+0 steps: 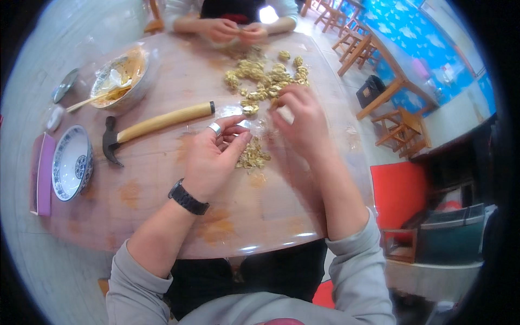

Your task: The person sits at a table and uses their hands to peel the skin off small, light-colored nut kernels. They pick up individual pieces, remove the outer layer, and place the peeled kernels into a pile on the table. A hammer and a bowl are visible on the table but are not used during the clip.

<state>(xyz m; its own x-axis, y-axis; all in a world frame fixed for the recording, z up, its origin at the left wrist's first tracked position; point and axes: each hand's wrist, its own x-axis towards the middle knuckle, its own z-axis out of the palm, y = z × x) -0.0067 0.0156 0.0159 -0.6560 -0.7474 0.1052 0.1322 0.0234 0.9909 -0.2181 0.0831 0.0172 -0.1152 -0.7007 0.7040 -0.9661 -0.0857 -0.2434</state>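
Observation:
My left hand, with a silver ring and a black watch, hovers over a small heap of walnut shell bits. Its thumb and index finger are apart, and nothing shows between them. My right hand is blurred at the near edge of a pile of walnuts. Its fingers are bent, and a brownish piece shows at the fingertips; whether they grip it is unclear. One walnut lies between the pile and my left hand. A claw hammer with a wooden handle rests to the left.
A food-stained bowl with chopsticks stands back left. Nearer are a blue-and-white bowl, a pink box and a glass lid. Across the round table, another person's hands meet. Wooden stools stand right.

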